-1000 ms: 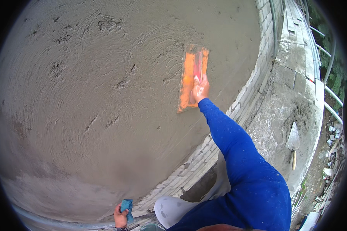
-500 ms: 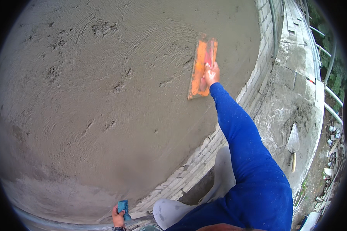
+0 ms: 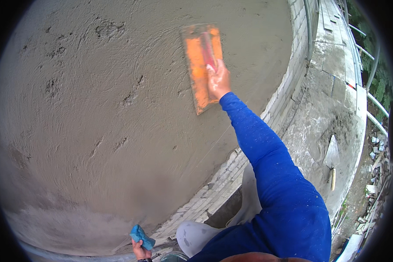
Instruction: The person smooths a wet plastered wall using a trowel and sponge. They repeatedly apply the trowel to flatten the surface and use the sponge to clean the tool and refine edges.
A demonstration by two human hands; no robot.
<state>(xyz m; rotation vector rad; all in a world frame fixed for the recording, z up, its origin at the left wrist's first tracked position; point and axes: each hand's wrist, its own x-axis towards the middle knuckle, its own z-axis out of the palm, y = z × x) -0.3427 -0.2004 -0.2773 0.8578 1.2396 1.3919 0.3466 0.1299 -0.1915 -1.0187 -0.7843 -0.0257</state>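
My right hand (image 3: 218, 79) grips the red handle of an orange plastering float (image 3: 197, 74). The float's long face lies against wet grey mortar (image 3: 118, 87), slightly tilted, its top toward the upper left. Swirl marks and several rough pits show in the mortar left of it. At the lower edge, my left hand (image 3: 139, 249) is closed on a blue sponge (image 3: 142, 237), held up in the fingers. A dark band circles that wrist.
Bare pale blockwork (image 3: 231, 168) borders the mortar on the right. Beyond it runs a mortar-stained plank walkway (image 3: 305, 131), where a pointed trowel (image 3: 332, 157) with a wooden handle lies. Scaffold pipes (image 3: 377, 113) and rubble (image 3: 373, 187) are at the far right. My pale boots (image 3: 201, 238) show below.
The float has swept left across the mortar with my right hand and now tilts the other way. My left hand has shifted slightly right, and the sponge has turned in it.
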